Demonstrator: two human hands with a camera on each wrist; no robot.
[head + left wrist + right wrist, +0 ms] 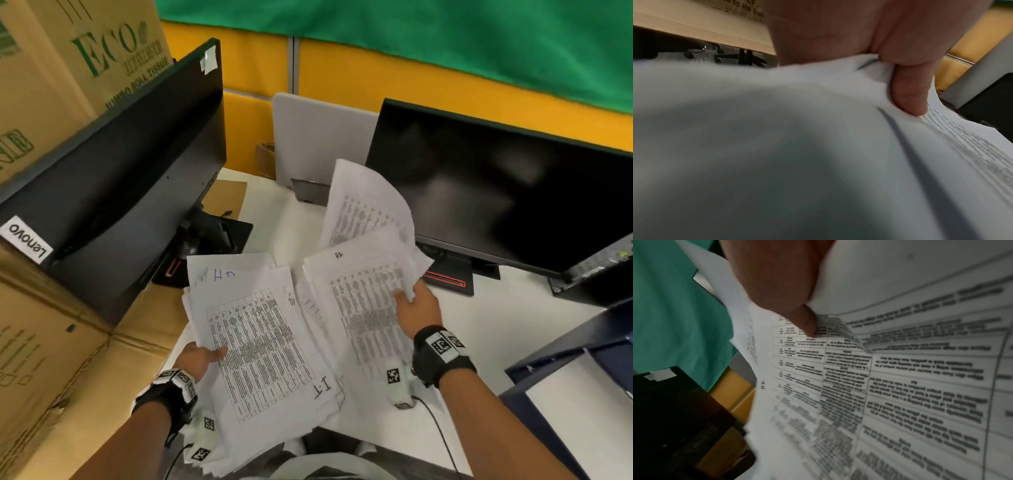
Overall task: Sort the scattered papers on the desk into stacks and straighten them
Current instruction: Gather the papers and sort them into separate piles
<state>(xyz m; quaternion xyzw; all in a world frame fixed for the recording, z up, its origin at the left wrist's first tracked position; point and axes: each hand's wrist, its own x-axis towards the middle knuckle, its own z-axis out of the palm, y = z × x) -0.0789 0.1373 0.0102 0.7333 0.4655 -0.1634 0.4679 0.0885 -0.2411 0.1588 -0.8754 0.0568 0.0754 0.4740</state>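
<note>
A: How far along is the sorting looking?

B: About midway, I'd judge. Nearest, the left hand (202,356) is gripping a thick left bundle (260,346), thumb on top, fingers underneath, its sheets fanning unevenly and hanging over the bench (534,294) edge.

A: And the other side?

B: The right hand (419,305) is pinching the right bundle (366,301), thumb pressing the printed face; the sheets are lifting and curling, one top sheet (363,202) arching back toward the right monitor (507,192).

A: So what's remaining?

B: Squaring both bundles and setting them down as tidy stacks. Neither is looking aligned yet.
</note>
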